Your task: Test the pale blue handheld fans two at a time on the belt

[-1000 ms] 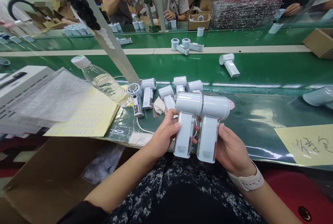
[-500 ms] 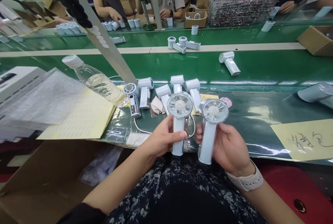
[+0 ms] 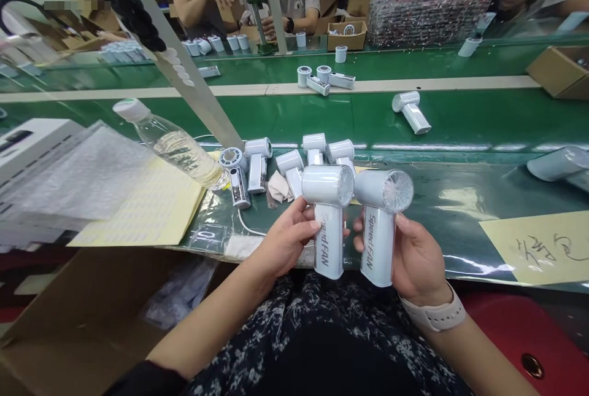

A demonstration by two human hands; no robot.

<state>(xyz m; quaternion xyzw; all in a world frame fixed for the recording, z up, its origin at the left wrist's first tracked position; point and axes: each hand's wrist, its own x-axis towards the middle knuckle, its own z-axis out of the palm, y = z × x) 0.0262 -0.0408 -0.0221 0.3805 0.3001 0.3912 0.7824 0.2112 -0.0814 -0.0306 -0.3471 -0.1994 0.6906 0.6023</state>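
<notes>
Two white handheld fans with "Speed FAN" on their handles are held side by side, upright, over the front edge of the bench. My left hand (image 3: pixel 294 236) is closed round the handle of the left handheld fan (image 3: pixel 329 242). Around the handle of the right handheld fan (image 3: pixel 378 248) my right hand (image 3: pixel 416 255) is closed. Both fan heads show their sides, with the clear grilles facing right. Just beyond them lie several more fans, among them one fan (image 3: pixel 239 187) with its ring end up, and a crumpled pale cloth (image 3: pixel 278 187).
A tilted water bottle (image 3: pixel 170 144) and yellow sheets (image 3: pixel 138 199) are at the left, by a slanting metal post (image 3: pixel 197 89). On the green belt (image 3: pixel 285 113) lies a single fan (image 3: pixel 413 112). Co-workers sit across it. An open carton (image 3: pixel 561 70) stands at right.
Both held fans have been turned, so their grilles now point right instead of towards me and the lettering shows. The fan on the belt has shifted slightly right. Co-workers' hands have moved.
</notes>
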